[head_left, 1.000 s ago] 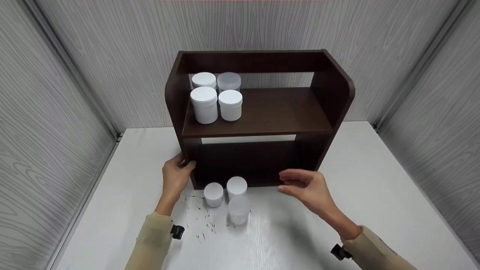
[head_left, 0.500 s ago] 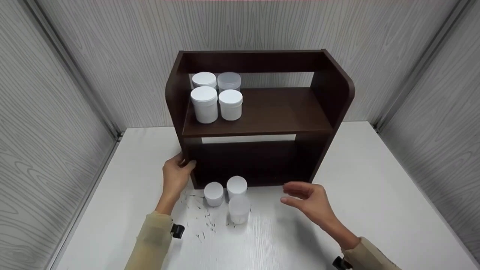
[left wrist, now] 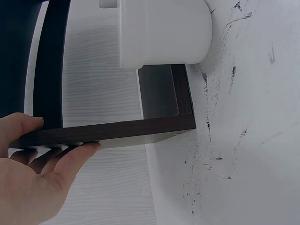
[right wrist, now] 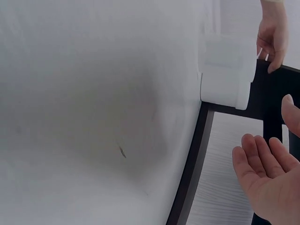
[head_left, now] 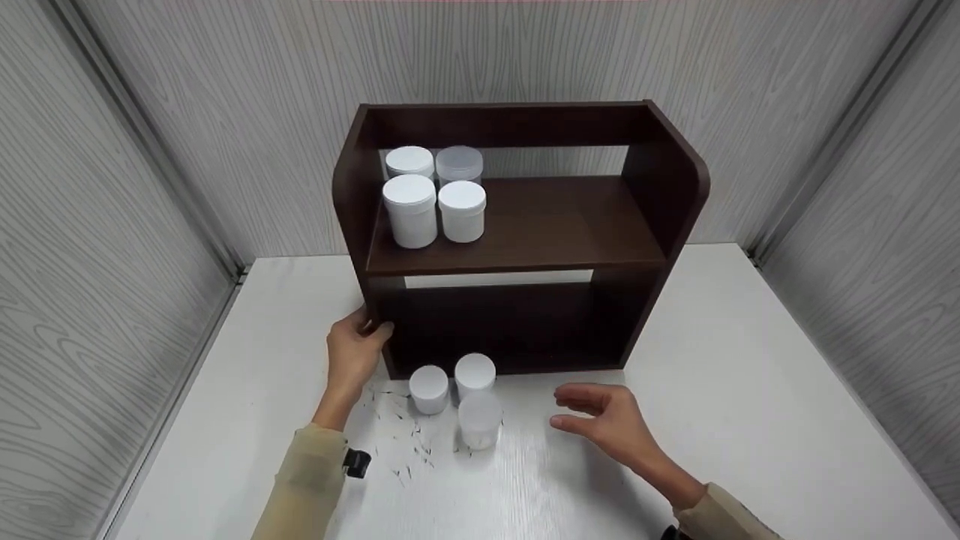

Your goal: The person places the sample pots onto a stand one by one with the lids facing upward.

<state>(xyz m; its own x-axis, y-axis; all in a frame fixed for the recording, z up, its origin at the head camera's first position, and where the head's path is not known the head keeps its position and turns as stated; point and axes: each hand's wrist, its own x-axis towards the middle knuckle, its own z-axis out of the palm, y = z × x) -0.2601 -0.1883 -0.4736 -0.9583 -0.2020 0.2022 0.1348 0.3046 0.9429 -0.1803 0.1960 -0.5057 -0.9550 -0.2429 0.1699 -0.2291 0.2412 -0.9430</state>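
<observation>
A dark brown two-level shelf (head_left: 525,225) stands at the back of the white table (head_left: 750,360). My left hand (head_left: 369,328) grips the front edge of its left side panel (left wrist: 112,132) low down, thumb on one face and fingers on the other (left wrist: 58,139). My right hand (head_left: 574,411) hovers open just above the table, fingers relaxed (right wrist: 267,129), holding nothing. To its left are two white-lidded jars (head_left: 429,388) (head_left: 475,373) and a translucent jar (head_left: 480,421), close together before the shelf's lower opening.
Several white jars (head_left: 435,196) stand grouped at the left of the upper level; the rest of that board is bare. Black scratch marks (head_left: 409,442) dot the table near the jars. Grey panelled walls (head_left: 112,225) enclose the table on three sides.
My right hand has come down and drawn back from in front of the shelf's lower opening to just above the table. The left hand, shelf and jars have stayed put.
</observation>
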